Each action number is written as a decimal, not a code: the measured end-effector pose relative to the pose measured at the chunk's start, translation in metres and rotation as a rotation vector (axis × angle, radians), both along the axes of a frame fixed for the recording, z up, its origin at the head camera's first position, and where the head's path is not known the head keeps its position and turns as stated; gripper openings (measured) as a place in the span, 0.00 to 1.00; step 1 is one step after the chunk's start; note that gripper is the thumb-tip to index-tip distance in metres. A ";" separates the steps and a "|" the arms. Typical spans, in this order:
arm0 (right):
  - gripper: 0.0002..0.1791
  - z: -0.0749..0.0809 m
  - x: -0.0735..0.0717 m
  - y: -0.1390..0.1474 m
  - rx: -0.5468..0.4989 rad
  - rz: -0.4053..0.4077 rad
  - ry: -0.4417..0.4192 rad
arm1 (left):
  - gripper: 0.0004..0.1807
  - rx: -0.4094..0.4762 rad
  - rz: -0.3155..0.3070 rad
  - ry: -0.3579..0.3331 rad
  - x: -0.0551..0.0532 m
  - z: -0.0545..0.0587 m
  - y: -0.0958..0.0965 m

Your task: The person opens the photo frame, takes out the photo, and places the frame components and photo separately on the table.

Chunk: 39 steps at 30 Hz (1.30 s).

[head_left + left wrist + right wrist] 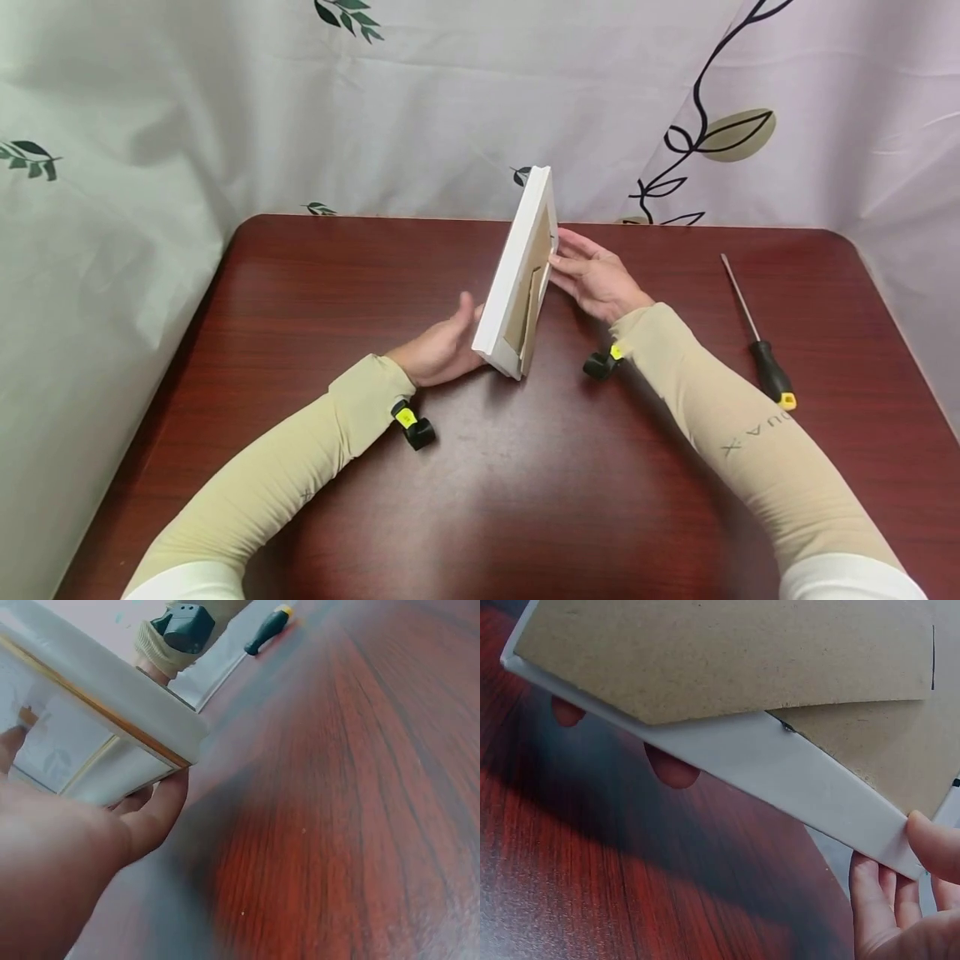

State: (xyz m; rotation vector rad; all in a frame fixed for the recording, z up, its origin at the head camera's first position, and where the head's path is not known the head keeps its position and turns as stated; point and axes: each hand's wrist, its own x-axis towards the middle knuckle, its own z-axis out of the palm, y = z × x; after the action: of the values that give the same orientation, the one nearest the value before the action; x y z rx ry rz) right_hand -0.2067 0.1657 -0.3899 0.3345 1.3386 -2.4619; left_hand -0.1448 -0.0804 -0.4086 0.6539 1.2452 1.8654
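Note:
A white picture frame (516, 267) is tilted up between my hands, its back turned to the right. The glass front (64, 724) shows in the left wrist view, reflecting a hand. On its brown cardboard back (877, 742) an easel stand (705, 667) stands slightly out. My left hand (442, 346) supports the lower edge, fingers bent under it and thumb raised in front of the glass. At the far edge, my right hand (592, 273) pinches the white border, its thumb (934, 844) on the back and its fingers underneath.
A screwdriver (767, 367) with a black and yellow handle lies at the right of the dark red wooden table (360, 267). Behind the table hangs a pale curtain (450, 100) with leaf prints. Each wrist carries a small black camera.

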 end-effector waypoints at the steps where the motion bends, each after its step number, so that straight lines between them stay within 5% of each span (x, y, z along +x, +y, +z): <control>1: 0.35 0.000 0.000 0.000 -0.009 0.000 -0.005 | 0.54 -0.017 0.025 -0.010 0.000 0.001 0.001; 4: 0.35 -0.002 0.000 0.001 -0.029 -0.002 -0.019 | 0.38 -0.072 0.112 -0.050 0.001 0.003 0.006; 9: 0.35 -0.002 0.000 0.002 -0.058 -0.001 -0.029 | 0.43 -0.083 0.174 -0.043 0.002 0.003 0.013; 18: 0.35 -0.001 0.001 0.001 -0.103 0.001 -0.043 | 0.31 -0.060 0.087 -0.195 0.002 -0.001 0.016; 28: 0.35 0.000 0.003 -0.002 -0.124 0.012 -0.046 | 0.29 -0.020 0.169 -0.320 0.003 -0.002 0.019; 39: 0.34 0.000 0.007 -0.006 -0.099 0.045 -0.009 | 0.26 0.050 0.155 -0.387 0.004 -0.003 0.022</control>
State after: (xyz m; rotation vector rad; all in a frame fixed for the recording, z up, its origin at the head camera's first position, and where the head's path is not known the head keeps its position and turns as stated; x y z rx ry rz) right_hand -0.2000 0.1594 -0.3897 0.2878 1.2020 -2.4758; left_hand -0.1408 -0.0587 -0.4118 0.2080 1.0197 2.0355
